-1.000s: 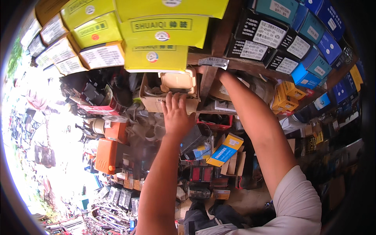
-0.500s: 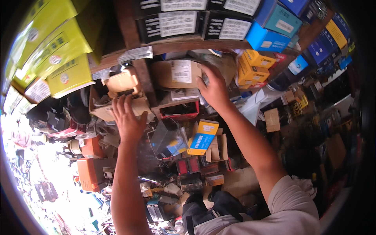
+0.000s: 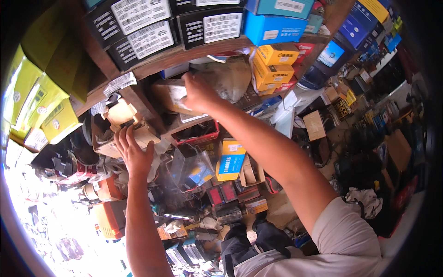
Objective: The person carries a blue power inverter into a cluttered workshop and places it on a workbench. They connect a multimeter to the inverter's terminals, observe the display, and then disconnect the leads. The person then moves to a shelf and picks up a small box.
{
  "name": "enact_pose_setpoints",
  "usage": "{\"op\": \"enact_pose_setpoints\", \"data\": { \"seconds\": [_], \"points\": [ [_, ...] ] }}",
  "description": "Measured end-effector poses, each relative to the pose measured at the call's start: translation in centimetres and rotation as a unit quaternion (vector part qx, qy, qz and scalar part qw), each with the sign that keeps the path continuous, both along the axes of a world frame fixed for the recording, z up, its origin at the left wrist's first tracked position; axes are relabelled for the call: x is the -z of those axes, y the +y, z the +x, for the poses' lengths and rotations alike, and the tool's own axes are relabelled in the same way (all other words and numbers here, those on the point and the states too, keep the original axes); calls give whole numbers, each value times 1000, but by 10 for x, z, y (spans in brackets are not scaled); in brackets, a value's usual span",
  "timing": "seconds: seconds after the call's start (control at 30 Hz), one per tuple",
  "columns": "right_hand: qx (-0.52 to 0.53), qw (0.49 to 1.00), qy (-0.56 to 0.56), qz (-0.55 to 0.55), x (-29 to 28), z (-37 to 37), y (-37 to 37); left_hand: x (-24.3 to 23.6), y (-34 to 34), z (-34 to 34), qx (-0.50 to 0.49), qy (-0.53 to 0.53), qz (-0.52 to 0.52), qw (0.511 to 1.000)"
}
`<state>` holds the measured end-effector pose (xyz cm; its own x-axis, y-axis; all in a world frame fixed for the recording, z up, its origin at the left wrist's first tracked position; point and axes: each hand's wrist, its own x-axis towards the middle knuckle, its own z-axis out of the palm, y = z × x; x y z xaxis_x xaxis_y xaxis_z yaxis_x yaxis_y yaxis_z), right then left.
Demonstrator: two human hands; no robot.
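Observation:
A brown cardboard box [image 3: 162, 98] with a white label lies in a shelf bay. My right hand [image 3: 200, 94] is closed at its right end, with the fingertips over the label. Behind it sits a dusty, plastic-wrapped bundle [image 3: 226, 78]. To the left, beyond a wooden post [image 3: 142, 108], stands an open cardboard box [image 3: 148, 135] with raised flaps. My left hand [image 3: 134, 152] rests against that box's front, fingers spread and holding nothing.
Black boxes [image 3: 210, 27] and blue boxes [image 3: 274, 30] fill the shelf above. Orange-yellow boxes [image 3: 277, 55] stack at right, yellow-green boxes [image 3: 44, 101] at left. Below are a yellow-and-blue charger box [image 3: 230, 160], a clear plastic bag [image 3: 189, 168] and a cluttered floor.
My right hand has gone left over the labelled box and closed on it; more of the wrapped bundle shows behind. The whole view has shifted. My left hand stays at the open box.

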<state>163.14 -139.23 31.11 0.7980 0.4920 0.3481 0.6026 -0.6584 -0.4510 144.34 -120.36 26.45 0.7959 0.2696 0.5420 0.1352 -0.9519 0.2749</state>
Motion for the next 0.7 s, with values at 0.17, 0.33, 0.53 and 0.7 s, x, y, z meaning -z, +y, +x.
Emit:
{"op": "enact_pose_setpoints", "data": {
  "seconds": [0.17,0.33,0.53,0.7],
  "points": [
    [4,993,88,84,-8,-28,-1,-4,7,-8,3,-1,32,999],
    [54,988,-8,146,2,-66,-21,1,6,-2,18,8,26,999],
    [46,951,50,302,-15,-69,-42,6,7,-2,19,19,13,1000],
    [12,884,91,459,-15,-69,-22,3,5,-4,14,19,9,1000]
  ]
}}
